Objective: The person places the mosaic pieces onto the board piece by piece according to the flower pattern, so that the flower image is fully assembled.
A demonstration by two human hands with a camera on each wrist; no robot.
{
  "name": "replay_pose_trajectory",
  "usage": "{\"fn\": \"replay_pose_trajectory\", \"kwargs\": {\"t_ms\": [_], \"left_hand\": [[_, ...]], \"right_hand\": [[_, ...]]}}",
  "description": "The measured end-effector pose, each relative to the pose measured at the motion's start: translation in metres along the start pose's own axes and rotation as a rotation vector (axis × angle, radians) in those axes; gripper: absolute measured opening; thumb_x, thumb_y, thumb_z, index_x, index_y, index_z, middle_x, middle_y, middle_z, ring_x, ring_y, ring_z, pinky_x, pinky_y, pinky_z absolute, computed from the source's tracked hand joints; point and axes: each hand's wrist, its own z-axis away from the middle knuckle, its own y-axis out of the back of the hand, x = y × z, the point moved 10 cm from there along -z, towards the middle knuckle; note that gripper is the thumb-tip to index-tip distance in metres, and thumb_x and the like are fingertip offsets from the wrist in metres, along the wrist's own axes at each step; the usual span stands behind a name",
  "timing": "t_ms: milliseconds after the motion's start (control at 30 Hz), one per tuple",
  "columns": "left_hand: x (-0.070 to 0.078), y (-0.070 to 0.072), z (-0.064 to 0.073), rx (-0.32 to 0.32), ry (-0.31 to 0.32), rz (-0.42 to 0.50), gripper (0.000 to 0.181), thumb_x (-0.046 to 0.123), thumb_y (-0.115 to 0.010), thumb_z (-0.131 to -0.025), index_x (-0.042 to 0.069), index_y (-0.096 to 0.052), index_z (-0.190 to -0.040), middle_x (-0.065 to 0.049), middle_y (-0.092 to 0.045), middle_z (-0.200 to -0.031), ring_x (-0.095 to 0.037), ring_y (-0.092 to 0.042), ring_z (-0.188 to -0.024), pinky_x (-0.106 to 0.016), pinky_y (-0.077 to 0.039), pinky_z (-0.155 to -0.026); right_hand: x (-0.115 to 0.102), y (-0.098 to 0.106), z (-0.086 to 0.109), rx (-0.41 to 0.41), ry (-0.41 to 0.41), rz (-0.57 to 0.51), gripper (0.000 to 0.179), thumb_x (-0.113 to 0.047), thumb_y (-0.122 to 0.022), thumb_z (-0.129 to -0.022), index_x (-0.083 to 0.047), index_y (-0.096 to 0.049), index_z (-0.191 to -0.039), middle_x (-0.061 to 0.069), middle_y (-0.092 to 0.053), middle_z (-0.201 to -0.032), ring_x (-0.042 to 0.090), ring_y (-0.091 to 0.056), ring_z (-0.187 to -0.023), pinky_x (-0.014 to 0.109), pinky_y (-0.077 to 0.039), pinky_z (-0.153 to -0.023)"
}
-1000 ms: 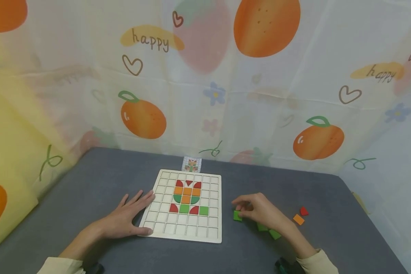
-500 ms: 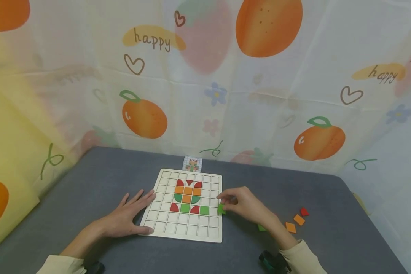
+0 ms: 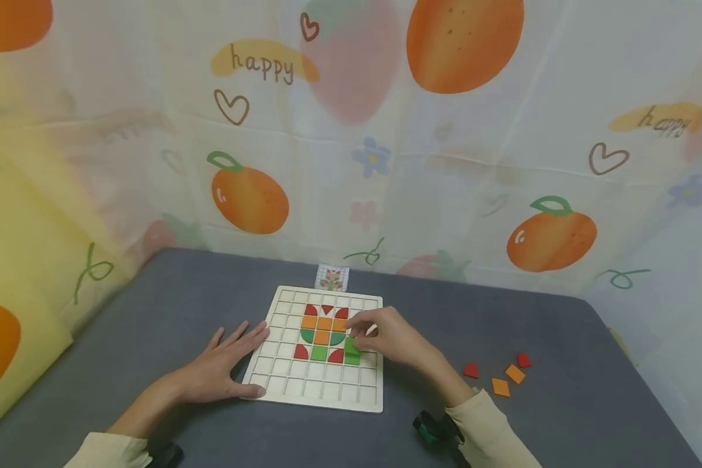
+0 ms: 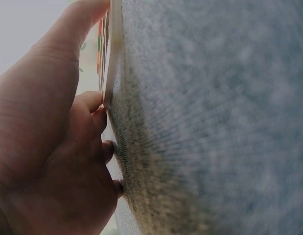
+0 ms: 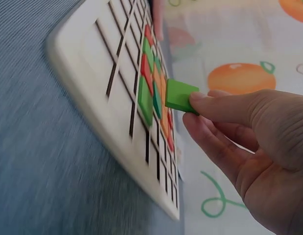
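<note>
My right hand (image 3: 389, 335) pinches a green square tile (image 5: 181, 95) between thumb and fingers, just above the white grid board (image 3: 304, 390). In the head view that tile overlaps a green square (image 3: 353, 359) lying in the board's grid. Red, orange and green pieces form a pattern on the board, with an orange square (image 3: 322, 337) near its middle. My left hand (image 3: 213, 370) rests at the board's left edge, fingers spread and the thumb on its lower left corner. The left wrist view shows the left hand (image 4: 53, 127) against the board's rim (image 4: 113, 49).
A small printed card (image 3: 331, 277) with a similar pattern lies behind the board. To the right are loose orange tiles (image 3: 500, 387) and red pieces (image 3: 470, 370), with a green piece partly hidden by the right forearm. A fruit-print cloth (image 3: 444, 195) hangs behind the table.
My right hand has carried the green square tile leftward from the table to above the board. The left hand stays on the board's edge. The head view has shifted slightly.
</note>
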Motion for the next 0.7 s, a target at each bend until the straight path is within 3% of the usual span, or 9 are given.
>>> {"fn": "replay_pose_trajectory", "kwargs": {"t_ms": [333,567,700], "left_hand": [[0.0,0.0,-0.001,-0.002,0.002,0.002,0.107,0.063,-0.073,-0.075,0.009,-0.028,-0.155,-0.013,-0.022,-0.161,-0.047,-0.008,-0.146,-0.07,0.007,-0.108],[-0.001,-0.001,0.0,0.0,-0.009,-0.004,0.105,0.063,-0.073,-0.076,0.01,-0.028,-0.155,-0.012,-0.023,-0.161,-0.047,-0.009,-0.146,-0.07,0.005,-0.108],[0.0,-0.001,0.0,0.006,-0.018,-0.004,0.105,0.062,-0.073,-0.076,0.009,-0.029,-0.155,-0.012,-0.023,-0.161,-0.047,-0.01,-0.146,-0.07,0.005,-0.108]], "right_hand": [[-0.013,-0.022,-0.038,-0.011,-0.007,-0.021,0.027,-0.001,-0.072,-0.086,-0.001,-0.071,-0.113,0.004,-0.071,-0.091,0.013,-0.064,-0.084,0.025,-0.052,-0.072],[-0.014,-0.039,-0.055,-0.025,-0.034,-0.062,0.025,-0.001,-0.071,-0.087,-0.002,-0.072,-0.112,0.001,-0.072,-0.093,0.008,-0.065,-0.084,0.022,-0.052,-0.076],[-0.024,-0.045,-0.064,-0.039,-0.014,-0.084,0.027,-0.001,-0.071,-0.086,-0.001,-0.071,-0.113,0.002,-0.071,-0.091,0.006,-0.064,-0.081,0.02,-0.052,-0.075]]}}
